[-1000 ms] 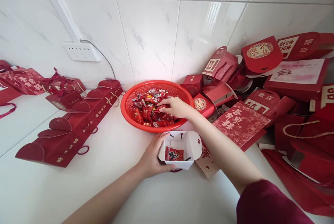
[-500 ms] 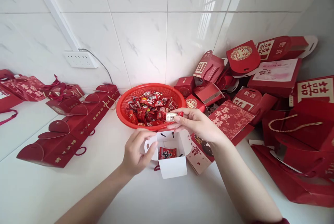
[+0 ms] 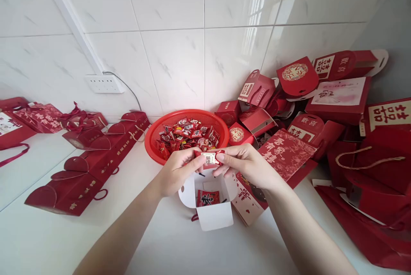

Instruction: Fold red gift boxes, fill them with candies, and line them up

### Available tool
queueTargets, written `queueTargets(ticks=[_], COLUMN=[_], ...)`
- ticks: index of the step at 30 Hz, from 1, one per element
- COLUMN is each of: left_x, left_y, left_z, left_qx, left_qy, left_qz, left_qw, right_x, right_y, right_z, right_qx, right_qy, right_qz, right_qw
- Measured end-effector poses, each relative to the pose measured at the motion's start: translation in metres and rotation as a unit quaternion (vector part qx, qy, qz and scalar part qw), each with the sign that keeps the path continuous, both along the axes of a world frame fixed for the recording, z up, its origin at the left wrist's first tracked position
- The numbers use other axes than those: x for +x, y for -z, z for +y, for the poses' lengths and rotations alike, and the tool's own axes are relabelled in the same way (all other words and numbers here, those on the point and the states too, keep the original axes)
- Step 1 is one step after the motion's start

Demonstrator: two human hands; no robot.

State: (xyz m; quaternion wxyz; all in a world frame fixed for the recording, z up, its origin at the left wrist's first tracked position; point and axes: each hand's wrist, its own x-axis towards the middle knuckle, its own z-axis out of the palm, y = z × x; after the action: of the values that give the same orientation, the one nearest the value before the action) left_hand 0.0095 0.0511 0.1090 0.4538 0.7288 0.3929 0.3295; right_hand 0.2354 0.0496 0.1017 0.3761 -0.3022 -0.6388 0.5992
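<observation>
A small wrapped candy (image 3: 209,158), red with a cream label, is stretched between my two hands. My left hand (image 3: 180,167) pinches its left end, and my right hand (image 3: 245,163) pinches the right end. Just below them stands an open box (image 3: 214,217) with a white inside and its flaps spread. Inside it lies a red candy packet (image 3: 208,198) with black lettering. Right behind my hands, a round red plastic basket (image 3: 150,138) holds many wrapped candies (image 3: 189,131).
A row of closed red gift boxes (image 3: 93,172) runs along the left. Many red boxes (image 3: 298,74) are heaped on the right, with a flat patterned box (image 3: 285,155) nearest my right hand. A power strip (image 3: 104,84) is on the tiled wall.
My left hand has left the box's flap and risen to grip the candy's left end. My right hand still holds the candy, now lower. The view has tilted slightly up.
</observation>
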Motion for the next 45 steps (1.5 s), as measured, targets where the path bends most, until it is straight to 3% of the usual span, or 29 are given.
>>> queueTargets(ticks=[6,11,19,27,34,38,42,45], left_x=[-0.006,-0.006,0.005,0.008,0.01,0.011,0.007,0.004], left_y=[0.0,-0.005,-0.001,-0.001,0.007,0.002,-0.007,-0.007], left_z=[0.003,-0.002,-0.001,-0.004,-0.003,-0.005,-0.008,-0.007], left_qx=[-0.035,0.012,-0.103,-0.17,-0.221,-0.192,-0.143,-0.097], left_qy=[0.072,-0.009,-0.027,-0.032,-0.007,0.016,0.063,0.06], left_qz=[-0.052,-0.014,-0.095,-0.126,-0.176,-0.197,-0.139,-0.036], left_qw=[0.995,1.0,0.99,0.977,0.959,0.961,0.978,0.993], right_x=[0.0,-0.001,-0.005,-0.007,-0.005,-0.001,0.009,0.014], right_y=[0.002,-0.003,0.003,0.001,0.006,0.002,-0.008,-0.011], right_z=[0.007,0.003,0.007,0.006,0.011,0.007,0.0,-0.003], right_qx=[-0.041,-0.047,-0.143,-0.164,-0.149,-0.094,0.002,0.079], right_qy=[-0.013,-0.01,-0.015,-0.022,-0.017,-0.062,-0.086,-0.076], right_qz=[0.0,0.018,0.093,0.11,0.121,0.1,0.037,-0.061], right_qw=[0.999,0.999,0.985,0.98,0.981,0.989,0.996,0.992])
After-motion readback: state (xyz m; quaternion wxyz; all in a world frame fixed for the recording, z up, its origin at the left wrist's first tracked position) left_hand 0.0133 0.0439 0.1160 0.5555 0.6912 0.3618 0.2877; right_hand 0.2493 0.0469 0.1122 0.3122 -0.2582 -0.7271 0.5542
